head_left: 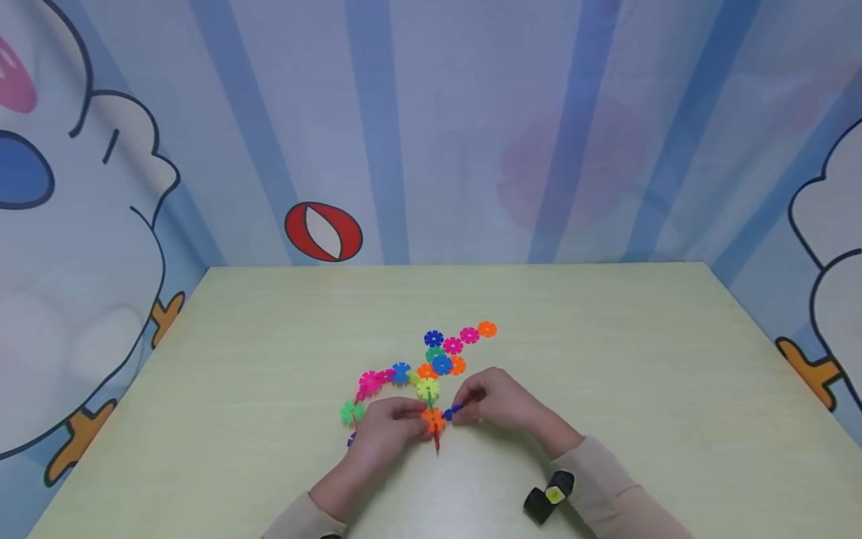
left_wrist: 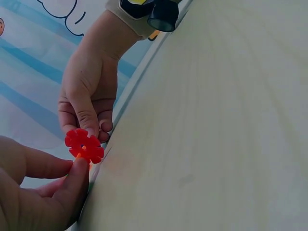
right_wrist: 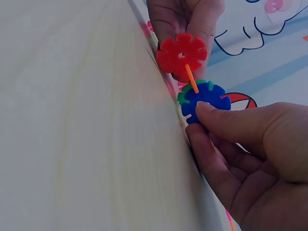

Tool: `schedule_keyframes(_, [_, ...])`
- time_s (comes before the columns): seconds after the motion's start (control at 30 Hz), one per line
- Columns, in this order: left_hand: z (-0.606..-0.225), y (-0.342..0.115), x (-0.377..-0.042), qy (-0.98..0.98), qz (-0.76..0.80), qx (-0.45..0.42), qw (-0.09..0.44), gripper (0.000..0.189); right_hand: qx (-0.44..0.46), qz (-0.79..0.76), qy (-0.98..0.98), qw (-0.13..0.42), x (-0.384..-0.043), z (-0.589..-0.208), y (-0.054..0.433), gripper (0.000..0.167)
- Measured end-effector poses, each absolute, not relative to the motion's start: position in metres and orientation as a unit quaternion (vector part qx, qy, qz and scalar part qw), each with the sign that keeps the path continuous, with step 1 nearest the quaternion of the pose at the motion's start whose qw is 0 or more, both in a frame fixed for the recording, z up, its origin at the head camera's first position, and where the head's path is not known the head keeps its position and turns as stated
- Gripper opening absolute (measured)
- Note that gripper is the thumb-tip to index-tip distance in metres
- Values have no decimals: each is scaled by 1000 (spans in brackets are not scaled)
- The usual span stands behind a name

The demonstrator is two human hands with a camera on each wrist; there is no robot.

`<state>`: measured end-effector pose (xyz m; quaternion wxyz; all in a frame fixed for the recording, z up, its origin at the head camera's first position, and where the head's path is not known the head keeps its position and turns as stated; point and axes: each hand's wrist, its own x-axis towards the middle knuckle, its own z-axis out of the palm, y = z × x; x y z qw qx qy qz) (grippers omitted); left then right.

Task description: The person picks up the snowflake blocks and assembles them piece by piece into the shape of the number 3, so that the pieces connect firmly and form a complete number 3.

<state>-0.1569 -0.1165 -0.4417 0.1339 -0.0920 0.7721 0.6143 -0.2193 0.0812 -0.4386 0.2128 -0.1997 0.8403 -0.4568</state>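
My left hand (head_left: 384, 434) pinches an orange snowflake disc (head_left: 433, 418) between thumb and fingers. A red snowflake disc (right_wrist: 182, 52) stands crosswise on that orange disc, on the near side. Between thumb and fingertips, my right hand (head_left: 501, 400) holds a dark blue snowflake disc (right_wrist: 208, 100) against the orange disc's right edge. How deep the slots engage cannot be told. Beyond the orange disc, a green disc (head_left: 430, 400) seen edge-on and a yellow disc (head_left: 428, 388) join it to a chain of linked discs, partly hidden behind my left hand.
Linked discs curve left through a pink disc (head_left: 370, 382) to a light green disc (head_left: 352, 411). Another branch runs back right to an orange end disc (head_left: 488, 329). The pale table (head_left: 640, 359) meets a printed backdrop (head_left: 458, 135) at its far edge.
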Motion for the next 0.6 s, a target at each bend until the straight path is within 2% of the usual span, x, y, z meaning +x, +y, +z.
schedule_keyframes(0.43, [-441,-117,-157,778,607,-89,138,31,-200,-449,846,206,-231,-442,85,4])
schedule_keyframes(0.6, [-442,-117,-158,780,603,-90,142,31,-262,-424,844,199,-239,-442,84,6])
